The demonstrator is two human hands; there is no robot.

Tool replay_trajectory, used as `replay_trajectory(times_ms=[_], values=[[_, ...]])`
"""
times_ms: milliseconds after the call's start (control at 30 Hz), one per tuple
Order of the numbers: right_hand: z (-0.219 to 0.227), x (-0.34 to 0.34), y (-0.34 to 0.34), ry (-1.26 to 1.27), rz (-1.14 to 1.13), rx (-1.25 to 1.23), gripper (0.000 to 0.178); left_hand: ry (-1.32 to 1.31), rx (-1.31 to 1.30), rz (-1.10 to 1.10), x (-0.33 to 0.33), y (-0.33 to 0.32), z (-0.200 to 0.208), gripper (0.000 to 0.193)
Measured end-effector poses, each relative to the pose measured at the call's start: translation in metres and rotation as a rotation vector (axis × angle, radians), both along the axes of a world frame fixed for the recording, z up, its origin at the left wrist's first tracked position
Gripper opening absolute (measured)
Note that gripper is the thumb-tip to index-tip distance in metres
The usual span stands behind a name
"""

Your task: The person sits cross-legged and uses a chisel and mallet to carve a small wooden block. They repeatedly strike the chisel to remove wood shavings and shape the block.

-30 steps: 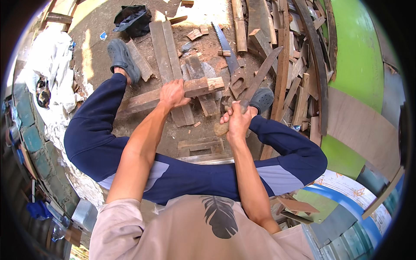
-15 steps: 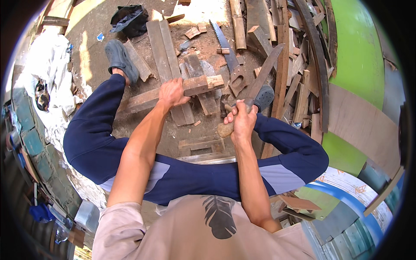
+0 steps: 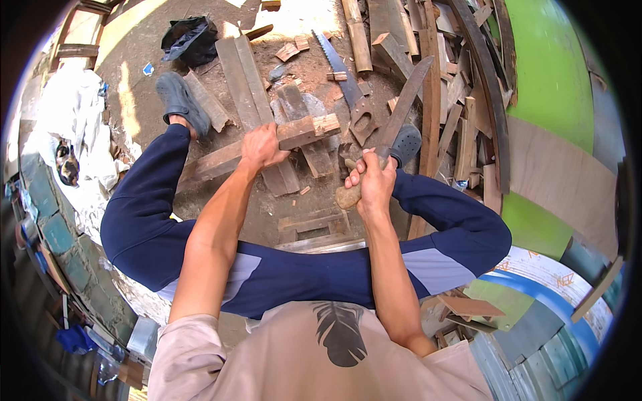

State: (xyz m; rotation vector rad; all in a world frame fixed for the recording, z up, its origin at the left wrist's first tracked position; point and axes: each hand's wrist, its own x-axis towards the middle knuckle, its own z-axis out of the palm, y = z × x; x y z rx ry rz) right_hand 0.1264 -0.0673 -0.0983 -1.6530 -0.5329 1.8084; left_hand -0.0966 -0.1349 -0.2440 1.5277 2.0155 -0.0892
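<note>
My left hand (image 3: 263, 146) is closed round a squared wooden beam (image 3: 217, 160), which lies aslant across other timber; its paler, chopped end (image 3: 326, 125) points right. In my right hand (image 3: 376, 182) is a machete, held by its wooden handle (image 3: 348, 197) just right of the middle. The broad, worn blade (image 3: 406, 103) points away from me and to the right, apart from the beam. Under the beam lie two long boards (image 3: 246, 87) and a short block (image 3: 304, 144).
A handsaw (image 3: 344, 83) with a blue blade lies beyond the beam, near wood chips (image 3: 289, 51). Scrap timber (image 3: 461, 87) is piled on the right beside a green panel (image 3: 548, 73). A black bag (image 3: 189, 40) sits far left, and a cat (image 3: 67, 164) rests on white cloth.
The view has shifted slightly, and the machete's tip sits a little farther from me. Both hands keep their grips, and the beam stays in place.
</note>
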Motion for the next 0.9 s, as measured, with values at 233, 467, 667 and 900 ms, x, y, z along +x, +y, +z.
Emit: replay_trajectory(times_ms=[233, 467, 667, 900], values=[[-0.028, -0.022, -0.034, 0.061, 0.197, -0.423, 0.015, 0.014, 0.061, -0.009, 0.005, -0.001, 0.003, 0.066], [-0.027, -0.016, -0.024, -0.063, -0.025, 0.022, 0.017, 0.009, 0.028, -0.018, 0.003, 0.001, 0.0, 0.067], [-0.013, -0.007, -0.021, 0.162, 0.101, -0.342, 0.015, 0.017, -0.001, -0.019, 0.002, 0.002, 0.002, 0.068], [-0.045, -0.008, -0.034, -0.016, 0.186, -0.301, 0.018, 0.02, 0.064, -0.035, 0.006, 0.0, 0.002, 0.066]])
